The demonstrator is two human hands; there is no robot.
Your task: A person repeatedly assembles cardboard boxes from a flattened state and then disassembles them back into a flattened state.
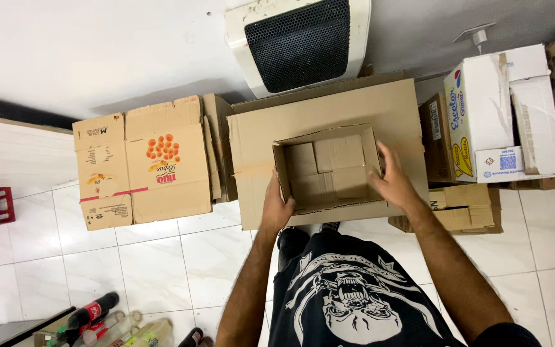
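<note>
In the head view, near the middle of the frame, the person holds a small open-topped brown cardboard box point(329, 170) between both hands. It rests on, or just above, a larger flat brown cardboard carton point(329, 115) lying under it; which of the two cannot be told from here. The left hand point(277, 209) is curled over the box's lower left corner, fingers closed on the wall there. The right hand point(390, 180) is spread against the right wall, thumb over the rim, fingers reaching inside along the panel. Both hands grip the box and nothing else.

The box looks empty: its folded bottom flaps show bare, so it is probably light. Corrugated board is stiff along the walls but gives at the flaps and corners, and a hard squeeze would likely bow the sides. The dry surface should not slip. Opposite walls close to the rim, as now, or the bottom edges, seem the soundest holds.

At left centre lies a flattened printed carton with orange fruit pictures point(142, 164) on the white tiled floor point(162, 263). At the right stands a white and yellow printed box point(502, 115), and at the top a white grilled heater point(300, 38)
</note>
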